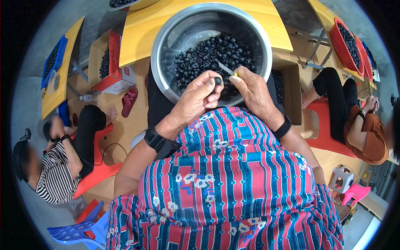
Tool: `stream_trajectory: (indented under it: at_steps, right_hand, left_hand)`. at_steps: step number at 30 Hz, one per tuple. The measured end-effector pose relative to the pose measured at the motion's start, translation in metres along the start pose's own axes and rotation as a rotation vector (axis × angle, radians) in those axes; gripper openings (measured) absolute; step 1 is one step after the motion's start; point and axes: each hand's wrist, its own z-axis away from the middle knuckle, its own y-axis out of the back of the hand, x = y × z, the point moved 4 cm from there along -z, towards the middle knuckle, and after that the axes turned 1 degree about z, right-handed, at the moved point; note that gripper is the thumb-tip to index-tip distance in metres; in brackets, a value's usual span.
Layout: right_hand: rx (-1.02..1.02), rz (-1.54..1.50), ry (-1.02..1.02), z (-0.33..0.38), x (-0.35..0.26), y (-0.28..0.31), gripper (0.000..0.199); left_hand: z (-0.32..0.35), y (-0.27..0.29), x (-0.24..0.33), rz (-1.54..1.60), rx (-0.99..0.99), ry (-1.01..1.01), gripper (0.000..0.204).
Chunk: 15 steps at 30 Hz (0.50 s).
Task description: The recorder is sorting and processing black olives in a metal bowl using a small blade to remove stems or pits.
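— Looking down over the lap, what are the two hands doing?

— The left hand [199, 96] is pinching one small dark round fruit [218, 80] between the thumb and the fingertips, fingers curled in around it. It is holding it just above the near rim of the steel bowl [166, 33].

— And the other?

— The right hand [252, 91] is closing around a small knife [227, 69] with a yellowish handle. The thin blade is pointing up and to the left, over the bowl, and its tip is lying near the held fruit but not touching it.

— What is sitting in the bowl?

— A heap of the same dark fruits [212, 54] is filling the middle and near side of it; the far wall is showing bare metal. The bowl is resting at the near edge of a yellow wooden table [137, 29].

— Is anyone else around?

— A person in a striped top [56, 175] is sitting on a red seat at the left, and another in a brown top [368, 133] is sitting at the right. A cardboard box [109, 62] with more dark fruits is standing on the floor to the left of the table, and a red basin [346, 43] full of them is sitting on another table at the upper right. Both wrists are wearing black bands.
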Motion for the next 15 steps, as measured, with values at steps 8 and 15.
stream_trajectory:
  at_steps: [8,15]
  right_hand:
    - [-0.037,-0.225,0.099,0.002,-0.003,-0.001,0.027]
    - [-0.107,-0.022,0.240,0.005,-0.015,-0.003,0.026]
  left_hand:
    - [0.000,0.002,0.001,-0.058,0.016,-0.014,0.021]
    - [0.000,0.005,0.001,-0.074,0.023,-0.013,0.024]
